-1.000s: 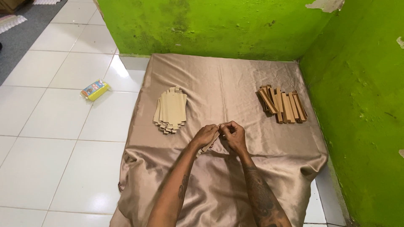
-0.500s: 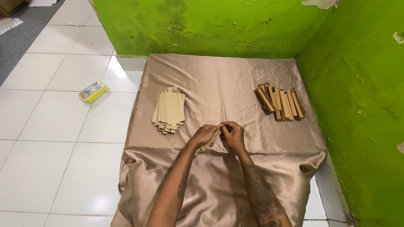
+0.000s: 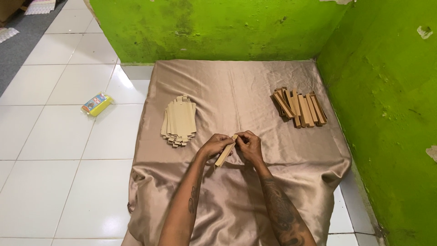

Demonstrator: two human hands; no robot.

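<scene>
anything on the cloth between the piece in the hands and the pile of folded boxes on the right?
Nothing visible. The cardboard piece sits between left hand and right hand; the satin cloth is bare from there to the folded boxes. The flat stack lies on the opposite side.

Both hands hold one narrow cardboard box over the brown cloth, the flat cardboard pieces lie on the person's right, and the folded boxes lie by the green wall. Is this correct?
Not quite. In the head view the flat cardboard pieces lie on the person's left. The rest holds: left hand and right hand hold the narrow cardboard box over the brown cloth; the folded boxes lie by the green wall.

Left grip and right grip together (fingers pinched), forearms converging.
</scene>
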